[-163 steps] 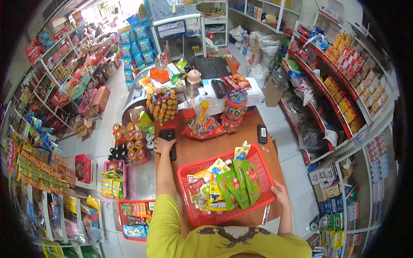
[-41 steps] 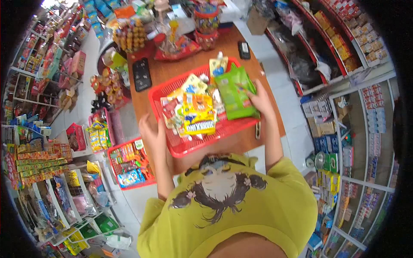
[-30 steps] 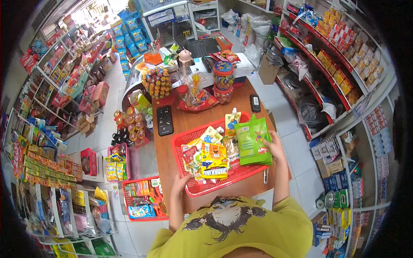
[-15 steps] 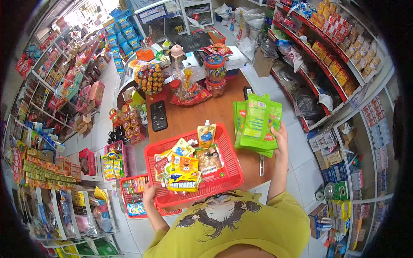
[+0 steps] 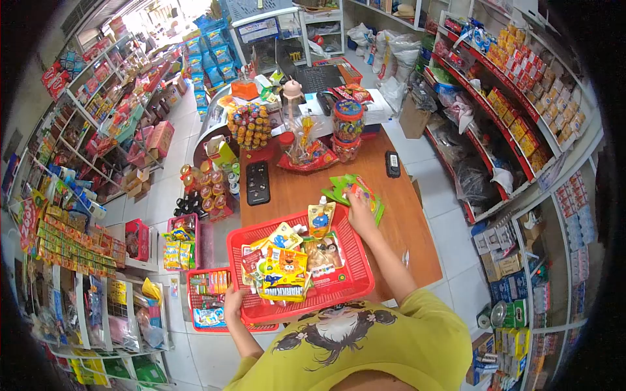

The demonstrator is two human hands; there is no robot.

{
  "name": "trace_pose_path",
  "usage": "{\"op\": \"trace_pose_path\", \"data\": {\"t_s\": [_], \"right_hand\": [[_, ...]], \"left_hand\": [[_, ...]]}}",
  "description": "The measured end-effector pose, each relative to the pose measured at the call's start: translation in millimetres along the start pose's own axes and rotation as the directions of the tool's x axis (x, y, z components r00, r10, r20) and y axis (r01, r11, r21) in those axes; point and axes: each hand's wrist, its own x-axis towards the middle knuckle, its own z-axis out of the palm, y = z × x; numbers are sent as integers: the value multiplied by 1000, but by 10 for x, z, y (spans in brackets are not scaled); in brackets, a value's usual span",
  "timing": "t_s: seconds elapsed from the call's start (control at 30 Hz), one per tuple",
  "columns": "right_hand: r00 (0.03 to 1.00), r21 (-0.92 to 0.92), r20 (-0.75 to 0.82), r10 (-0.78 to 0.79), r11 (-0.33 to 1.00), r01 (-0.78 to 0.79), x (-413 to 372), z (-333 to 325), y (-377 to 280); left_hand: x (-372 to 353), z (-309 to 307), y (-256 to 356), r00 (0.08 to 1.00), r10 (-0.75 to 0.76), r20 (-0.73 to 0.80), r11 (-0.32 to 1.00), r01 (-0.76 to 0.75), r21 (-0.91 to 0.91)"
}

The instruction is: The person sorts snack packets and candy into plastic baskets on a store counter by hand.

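My left hand [image 5: 233,304] grips the near left rim of a red plastic basket [image 5: 352,287] that overhangs the near edge of the wooden counter [image 5: 404,228]. The basket holds several snack packets, among them a yellow one [image 5: 282,266] and a spouted pouch [image 5: 319,218]. My right hand [image 5: 359,210] reaches past the basket's far rim and holds the green packets [image 5: 355,190] flat against the counter top.
A black calculator [image 5: 257,183] and a small black device [image 5: 392,163] lie on the counter. Candy jars [image 5: 347,122], a lollipop stand [image 5: 250,126] and a red tray [image 5: 306,159] crowd its far end. Stocked shelves line both sides; another red basket [image 5: 207,306] stands on the floor at left.
My right hand lifted the green packets out of the basket and lowered them onto the counter. My left hand pulled the basket toward me and to the left.
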Motion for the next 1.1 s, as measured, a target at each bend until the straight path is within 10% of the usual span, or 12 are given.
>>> {"op": "trace_pose_path", "data": {"t_s": [0.33,0.8,1.1], "right_hand": [[989,345,137,58,933,-102,19,-28,254],[965,244,231,122,953,-179,52,165,334],[959,50,-7,282,958,-282,3,339,86]], "left_hand": [[11,33,-43,998,67,-2,997,-66,48],[145,13,-194,990,111,83,994,-110,-12],[194,54,-305,988,123,98,990,-114,-86]]}}
